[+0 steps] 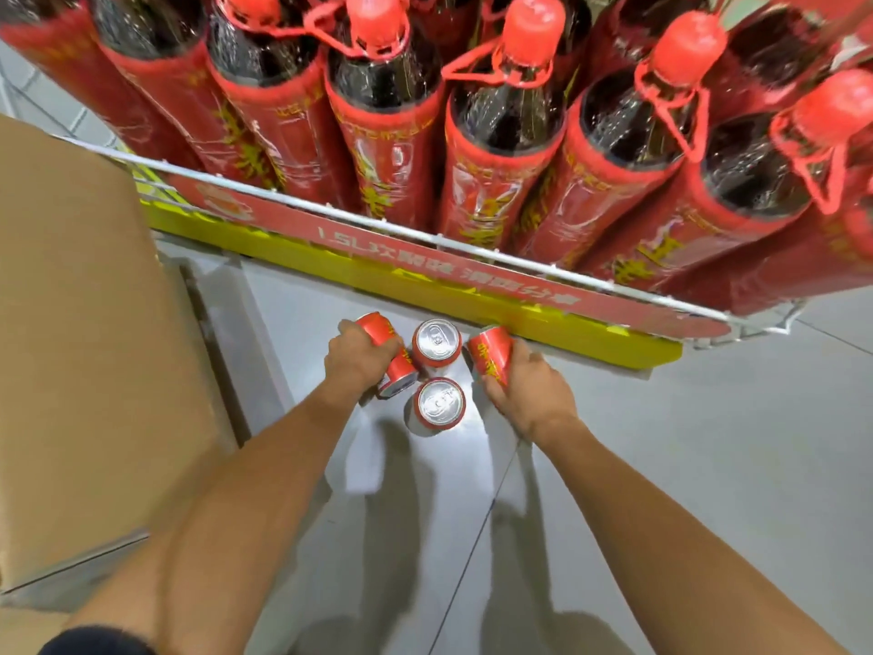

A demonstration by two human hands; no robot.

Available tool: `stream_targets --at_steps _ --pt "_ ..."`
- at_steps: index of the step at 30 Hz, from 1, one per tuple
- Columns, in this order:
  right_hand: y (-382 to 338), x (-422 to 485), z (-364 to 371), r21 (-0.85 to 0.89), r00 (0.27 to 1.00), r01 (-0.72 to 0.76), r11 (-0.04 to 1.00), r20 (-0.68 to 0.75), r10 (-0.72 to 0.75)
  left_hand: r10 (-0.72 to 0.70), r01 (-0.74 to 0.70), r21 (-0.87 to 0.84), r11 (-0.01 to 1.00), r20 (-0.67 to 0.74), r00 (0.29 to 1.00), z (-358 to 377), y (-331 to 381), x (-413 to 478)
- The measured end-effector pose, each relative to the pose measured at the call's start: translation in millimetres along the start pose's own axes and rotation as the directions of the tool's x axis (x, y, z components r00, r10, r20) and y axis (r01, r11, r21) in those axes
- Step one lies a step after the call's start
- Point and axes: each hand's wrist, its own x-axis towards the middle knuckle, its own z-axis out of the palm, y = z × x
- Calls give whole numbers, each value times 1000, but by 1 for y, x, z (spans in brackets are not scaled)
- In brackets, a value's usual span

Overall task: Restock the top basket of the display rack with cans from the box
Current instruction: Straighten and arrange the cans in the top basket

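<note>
Looking straight down past a person's two bare arms to a grey floor (661,465). In the middle of the frame, four red drink cans sit close together.

The left hand (361,359) has its fingers curled round a tilted can (394,366), whose silver end points toward the lower right. The right hand (529,390) grips a second can (489,354), which also leans. Between the hands, two upright cans (437,342) stand on the floor with their silver tops up. No hand holds them.

A cardboard box (71,323) fills the left edge. Across the top of the frame, a white wire basket (425,236) holds large dark bottles (510,111) in red sleeves. Below it is the yellow rack base (472,304). This is probably not the top basket, though the rest of the rack is out of view.

The step in hand appears to be gathering cans, one in each hand. The next move calls for lifting both cans clear without knocking over the upright pair, then raising them to the top basket.
</note>
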Motion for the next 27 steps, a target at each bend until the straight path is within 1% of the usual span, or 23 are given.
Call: stream_targets --at_steps 3,5,8,10,13,15,18,21,23,27 --pt "0 -3 -5 74 1000 -19 997 25 17 -59 58 -108 992 -5 998 1 1 -3" --pt "0 -11 -19 78 999 -26 997 35 23 -68 68 -133 989 1 998 -11 1 -14" --pt "-3 -42 -61 72 999 -23 997 24 21 -17 21 -156 988 24 1000 -51 9 -46" --pt "-11 -75 -105 88 1000 -28 996 14 27 60 -52 -160 986 40 997 -91 26 -81" --pt "-34 -133 -195 82 1000 -1 997 0 1 221 -204 -208 957 60 973 -160 66 -150" --pt "-56 -174 -267 55 998 61 997 -21 -60 329 -302 -224 927 95 940 -213 105 -205" --pt "-95 -239 -382 -12 984 171 985 -51 -172 462 -414 -300 859 110 880 -291 163 -281" --pt "-135 -302 -489 -83 958 256 963 -114 -264 564 -500 -343 795 115 818 -368 214 -342" --pt "-160 -341 -560 -130 933 303 944 -161 -322 612 -548 -354 758 93 786 -427 253 -389" --pt "-203 -409 -688 -127 903 327 936 -250 -349 721 -670 -329 666 53 691 -543 328 -472"
